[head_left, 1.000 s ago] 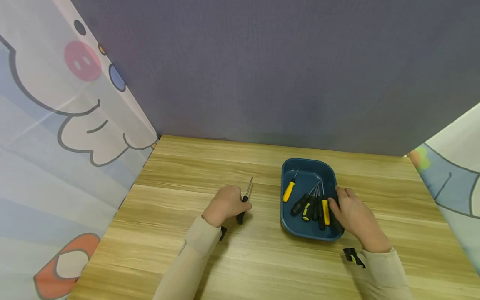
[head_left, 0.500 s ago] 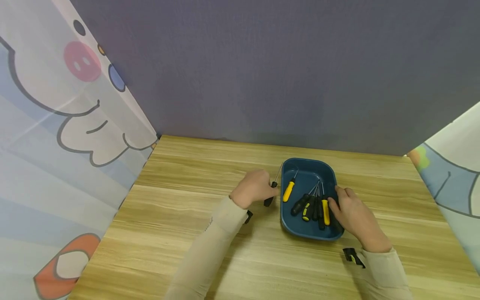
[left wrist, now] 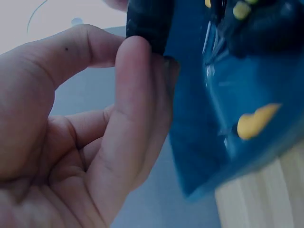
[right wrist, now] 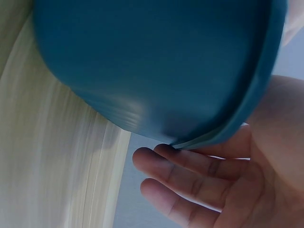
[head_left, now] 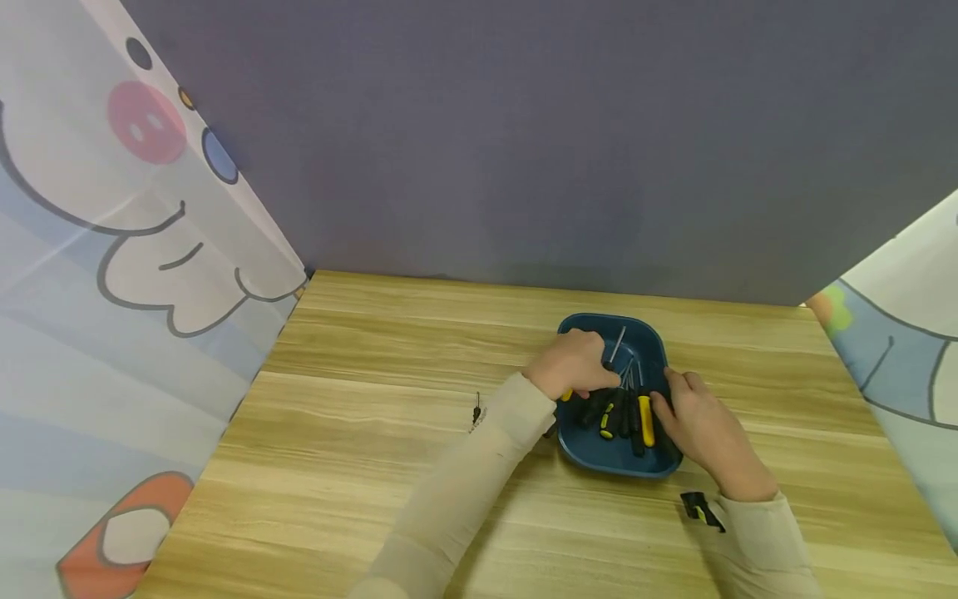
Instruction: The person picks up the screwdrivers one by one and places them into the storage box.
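Observation:
My left hand (head_left: 575, 366) pinches a screwdriver (left wrist: 149, 23) by its black handle, over the left part of a blue plastic tray (head_left: 615, 467). The metal shaft points toward the tray's far side. With the thumb inside and the fingers outside, my right hand (head_left: 703, 424) grips the tray's right rim. Inside lie several screwdrivers with black handles, one with a yellow handle (head_left: 647, 421), and a black one with yellow marks (head_left: 607, 421). A second yellow-handled screwdriver (left wrist: 256, 122) is mostly covered by my left hand in the head view.
A small dark tool with a thin shaft (head_left: 476, 408) lies on the wooden table (head_left: 359, 433), partly behind my left sleeve (head_left: 479, 474). A grey panel (head_left: 479, 141) stands along the table's back edge. Cartoon-printed cloth (head_left: 150, 274) hangs at the left.
My left hand has carried the screwdriver rightward from the table to over the tray. The small dark tool on the table has come into sight. My right hand stays at the rim.

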Available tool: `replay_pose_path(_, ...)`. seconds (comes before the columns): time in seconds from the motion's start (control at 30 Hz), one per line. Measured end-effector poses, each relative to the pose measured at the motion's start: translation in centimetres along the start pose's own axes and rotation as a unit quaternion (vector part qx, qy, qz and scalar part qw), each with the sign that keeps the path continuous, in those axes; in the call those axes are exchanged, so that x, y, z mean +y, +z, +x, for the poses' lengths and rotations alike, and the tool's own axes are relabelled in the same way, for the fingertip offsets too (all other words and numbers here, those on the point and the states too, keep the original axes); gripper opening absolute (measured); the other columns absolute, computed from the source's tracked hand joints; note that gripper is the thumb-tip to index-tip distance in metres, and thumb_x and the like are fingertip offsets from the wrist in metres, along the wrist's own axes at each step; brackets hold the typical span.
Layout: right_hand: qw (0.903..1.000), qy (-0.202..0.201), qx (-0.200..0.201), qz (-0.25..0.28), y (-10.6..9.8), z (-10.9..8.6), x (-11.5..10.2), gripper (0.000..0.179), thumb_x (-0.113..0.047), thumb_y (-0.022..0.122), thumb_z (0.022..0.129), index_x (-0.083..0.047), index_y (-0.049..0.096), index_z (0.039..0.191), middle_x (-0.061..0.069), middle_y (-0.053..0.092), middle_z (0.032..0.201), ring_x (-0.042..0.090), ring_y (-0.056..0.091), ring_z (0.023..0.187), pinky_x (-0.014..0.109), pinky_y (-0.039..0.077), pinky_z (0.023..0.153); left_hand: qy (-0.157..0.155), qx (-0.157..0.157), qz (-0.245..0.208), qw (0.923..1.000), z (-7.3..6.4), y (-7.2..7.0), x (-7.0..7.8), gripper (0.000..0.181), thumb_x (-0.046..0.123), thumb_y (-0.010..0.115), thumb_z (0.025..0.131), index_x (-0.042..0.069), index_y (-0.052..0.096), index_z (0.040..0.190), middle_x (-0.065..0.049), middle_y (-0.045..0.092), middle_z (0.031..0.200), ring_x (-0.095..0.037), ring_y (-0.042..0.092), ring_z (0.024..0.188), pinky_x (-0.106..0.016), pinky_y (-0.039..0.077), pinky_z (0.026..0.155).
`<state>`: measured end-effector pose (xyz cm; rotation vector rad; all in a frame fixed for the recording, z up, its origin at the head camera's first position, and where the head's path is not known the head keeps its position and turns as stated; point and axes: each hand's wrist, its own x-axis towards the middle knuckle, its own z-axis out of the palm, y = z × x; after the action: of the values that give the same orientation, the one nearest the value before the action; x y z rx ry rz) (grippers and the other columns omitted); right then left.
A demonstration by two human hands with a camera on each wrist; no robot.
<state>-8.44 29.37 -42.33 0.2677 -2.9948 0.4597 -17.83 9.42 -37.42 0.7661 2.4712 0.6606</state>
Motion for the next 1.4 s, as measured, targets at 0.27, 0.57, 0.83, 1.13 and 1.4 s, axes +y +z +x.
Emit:
replay_pose_path(0.27,1.0,-0.003,0.002,0.002,0.1,0.1,0.0,0.048,-0.012,0.06,0.099,0.023,0.047,0.129,0.041,0.053,0.113,0.051,0.061,0.09,0.058,0.053,0.072,-0.026,-0.017,0.018,0.9993,1.6,1.7,1.4,0.039,0.033,0.069,0.096,0.012,0.057,0.064,0.002,0.047,0.048,-0.012,0.068,0.057,-0.019,0.049,0.056)
replay_pose_path(0.57,0.9999,-0.009,0.001,0.006,0.0,0.2,-0.2,0.047,-0.011,0.06,0.099,0.023,0.047,0.129,0.041,0.053,0.114,0.051,0.062,0.091,0.058,0.053,0.072,-0.05,-0.044,0.024,0.9975,2.7,3.5,2.0,0.029,0.03,0.071,0.095,0.011,0.064,0.073,0.0,0.054,0.057,-0.01,0.069,0.056,-0.018,0.049,0.051)
replay_pose_path(0.83,0.9999,-0.01,-0.002,0.006,0.0,0.3,-0.3,0.048,-0.011,0.059,0.099,0.023,0.047,0.129,0.04,0.053,0.113,0.051,0.062,0.089,0.057,0.053,0.071,-0.067,-0.061,0.045,0.9949,2.8,3.8,2.7,0.025,0.024,0.072,0.093,0.011,0.064,0.074,-0.001,0.057,0.061,-0.01,0.066,0.051,-0.018,0.05,0.047)
replay_pose_path(1.13,0.9999,-0.016,-0.001,0.004,0.0,0.2,0.0,0.048,-0.01,0.059,0.1,0.024,0.045,0.13,0.041,0.053,0.113,0.05,0.062,0.088,0.056,0.053,0.071,-0.066,-0.049,0.09,0.9925,2.2,3.7,3.5,0.014,0.028,0.072,0.093,0.014,0.071,0.097,0.0,0.065,0.065,-0.011,0.061,0.044,-0.021,0.049,0.049)
replay_pose_path(1.4,0.9998,-0.017,0.005,0.006,0.1,-0.1,0.1,0.048,-0.01,0.06,0.099,0.025,0.046,0.129,0.041,0.052,0.112,0.051,0.061,0.089,0.058,0.053,0.072,-0.041,-0.027,0.135,0.9896,1.0,3.0,3.8,0.017,0.033,0.073,0.092,0.02,0.068,0.084,0.005,0.06,0.074,-0.011,0.058,0.06,-0.026,0.048,0.058)
